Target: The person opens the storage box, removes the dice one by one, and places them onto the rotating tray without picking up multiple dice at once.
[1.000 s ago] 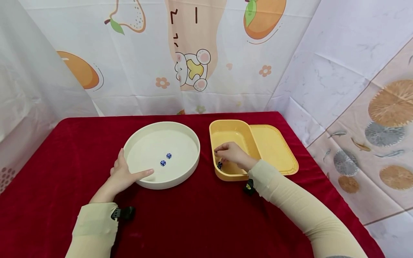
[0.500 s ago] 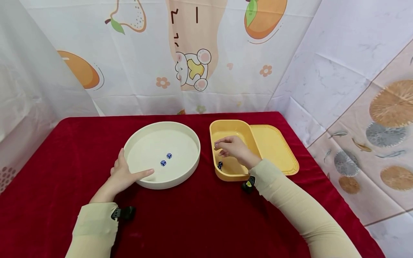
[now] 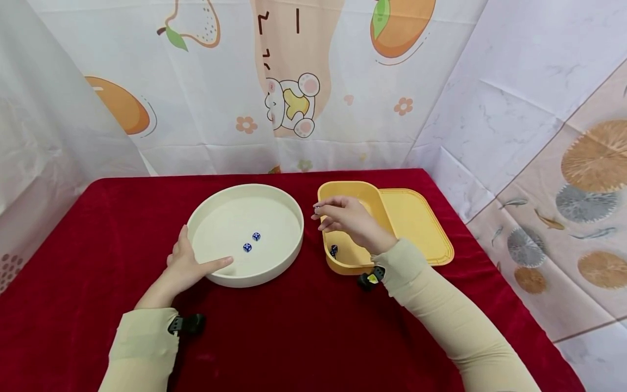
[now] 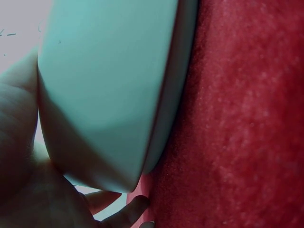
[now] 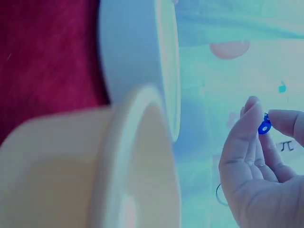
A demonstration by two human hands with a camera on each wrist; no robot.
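Observation:
My left hand (image 3: 188, 265) holds the near left side of a round white tray (image 3: 289, 262), its thumb over the rim and its fingers along the outer wall. Two blue dice (image 3: 247, 247) with white dots lie apart on the tray's floor. Over the left rim of a yellow box (image 3: 346, 270), my right hand (image 3: 349, 219) pinches a blue die (image 5: 264, 126) between thumb and fingertip. Inside that box, dark blue dice (image 3: 334, 250) sit against the left wall near the front; how many is unclear.
The yellow lid (image 3: 416, 226) lies on the right, partly under the box. A red cloth (image 3: 284, 337) covers the table. Printed curtains (image 3: 206, 109) hang behind it and at the right.
My right hand has risen from inside the yellow box, moving left and away from me to its left rim with a die. My left hand and the tray have stayed put.

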